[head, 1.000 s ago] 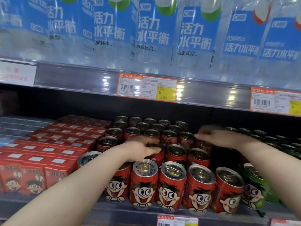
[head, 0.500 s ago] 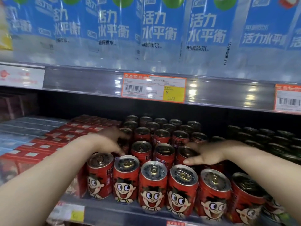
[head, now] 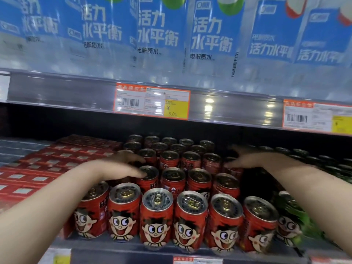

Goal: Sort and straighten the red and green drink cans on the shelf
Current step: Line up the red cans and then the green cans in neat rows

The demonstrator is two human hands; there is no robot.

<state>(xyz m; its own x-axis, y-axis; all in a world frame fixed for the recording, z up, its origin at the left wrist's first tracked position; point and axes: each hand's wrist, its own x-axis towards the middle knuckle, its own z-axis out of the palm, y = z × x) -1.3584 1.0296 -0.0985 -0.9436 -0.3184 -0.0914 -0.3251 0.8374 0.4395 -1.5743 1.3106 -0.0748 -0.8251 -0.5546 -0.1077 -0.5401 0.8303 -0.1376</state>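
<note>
Since a moment ago my left hand [head: 122,164] has slid back from the block's left edge to its middle, and my right hand [head: 245,159] has lifted off the can tops, so I judge the squaring-up nearly finished. Both hands are open, fingers spread, bracketing the red cans [head: 175,180] at centre frame and gripping nothing (green cans [head: 291,218] sit lower right).

Counts on the shelf in front of you

You are looking at six red cans [head: 157,218] standing in the front row, one green can [head: 290,220] clearly showing at its right end, two orange price tags [head: 152,101] on the rail above, and your two hands among them.
</note>
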